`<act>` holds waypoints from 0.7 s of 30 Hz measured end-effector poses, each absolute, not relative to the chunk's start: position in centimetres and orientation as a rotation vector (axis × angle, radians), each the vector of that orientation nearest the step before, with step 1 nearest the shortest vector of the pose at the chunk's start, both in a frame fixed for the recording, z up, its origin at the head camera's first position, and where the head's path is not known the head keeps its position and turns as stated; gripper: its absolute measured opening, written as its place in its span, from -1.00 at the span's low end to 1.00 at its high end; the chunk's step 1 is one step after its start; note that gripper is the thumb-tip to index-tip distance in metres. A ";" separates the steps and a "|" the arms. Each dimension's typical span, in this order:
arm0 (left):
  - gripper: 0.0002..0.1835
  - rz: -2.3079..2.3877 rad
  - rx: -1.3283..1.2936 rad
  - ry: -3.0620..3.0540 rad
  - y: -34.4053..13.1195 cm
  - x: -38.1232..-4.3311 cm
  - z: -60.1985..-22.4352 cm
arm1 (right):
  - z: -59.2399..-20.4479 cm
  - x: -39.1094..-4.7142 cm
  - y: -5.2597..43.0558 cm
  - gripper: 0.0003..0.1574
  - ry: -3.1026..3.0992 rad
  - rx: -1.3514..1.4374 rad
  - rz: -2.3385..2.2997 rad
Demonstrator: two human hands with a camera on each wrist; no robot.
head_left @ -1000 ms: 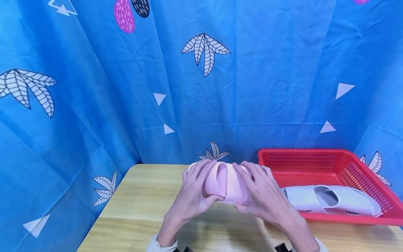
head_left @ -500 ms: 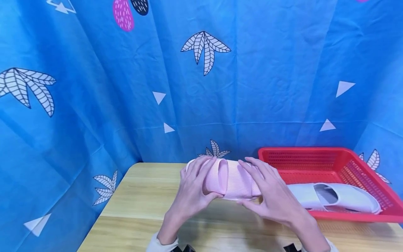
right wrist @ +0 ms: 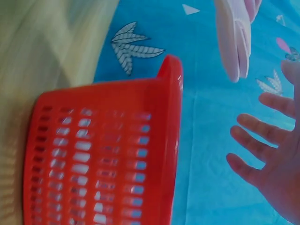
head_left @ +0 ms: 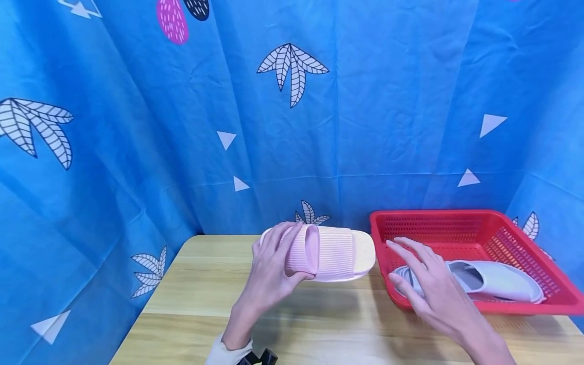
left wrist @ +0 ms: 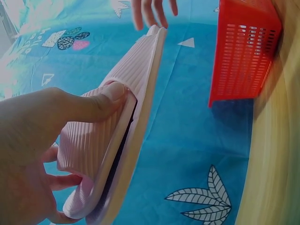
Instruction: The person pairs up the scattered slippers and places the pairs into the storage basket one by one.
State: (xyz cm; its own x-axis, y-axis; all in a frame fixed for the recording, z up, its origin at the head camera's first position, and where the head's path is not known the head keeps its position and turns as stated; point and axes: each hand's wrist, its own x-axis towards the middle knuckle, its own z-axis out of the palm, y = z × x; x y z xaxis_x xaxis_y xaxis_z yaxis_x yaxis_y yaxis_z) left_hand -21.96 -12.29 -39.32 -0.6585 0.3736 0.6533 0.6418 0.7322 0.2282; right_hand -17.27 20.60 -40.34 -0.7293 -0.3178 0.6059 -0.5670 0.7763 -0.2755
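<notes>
My left hand [head_left: 269, 271] grips a pair of pink ribbed slide slippers [head_left: 336, 253], one nested against the other, and holds them up above the table. In the left wrist view its thumb [left wrist: 96, 104] presses on the ribbed strap of the slippers [left wrist: 77, 145], with the other fingers curled behind. Away from the slippers, my right hand [head_left: 435, 296] hovers with spread fingers in front of the red basket's left end, holding nothing. The right wrist view shows that hand [right wrist: 276, 150] beside the basket wall, apart from the slippers [right wrist: 232, 42].
A red perforated plastic basket [head_left: 442, 215] stands on the right of the wooden table [head_left: 191, 304]. Pale grey slippers [head_left: 506, 281] lie inside it, partly hidden by my right hand. A blue patterned curtain [head_left: 388, 101] hangs behind and at the sides.
My right hand has let go of the pink slippers and moved right, over to the basket. The left hand keeps its grip, and the slippers have shifted slightly left and up.
</notes>
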 end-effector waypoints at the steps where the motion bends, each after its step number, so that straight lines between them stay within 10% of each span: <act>1: 0.16 -0.602 -0.764 -2.346 -12.3 -22.0 -39.3 | -40.5 -17.1 20.9 -0.07 -2.433 0.652 0.602; 21: 0.15 -0.596 -0.745 -2.352 -12.6 -22.1 -39.3 | -42.7 -15.6 24.4 -0.09 -2.504 0.564 0.503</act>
State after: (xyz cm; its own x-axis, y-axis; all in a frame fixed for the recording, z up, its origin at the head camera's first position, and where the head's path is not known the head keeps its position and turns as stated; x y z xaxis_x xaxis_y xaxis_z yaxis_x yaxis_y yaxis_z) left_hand -22.08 -12.60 -39.32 -0.6663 0.3627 0.6515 0.6292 0.7423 0.2303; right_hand -15.63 24.43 -42.74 -0.7780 -0.2884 0.5582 -0.4816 0.8442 -0.2352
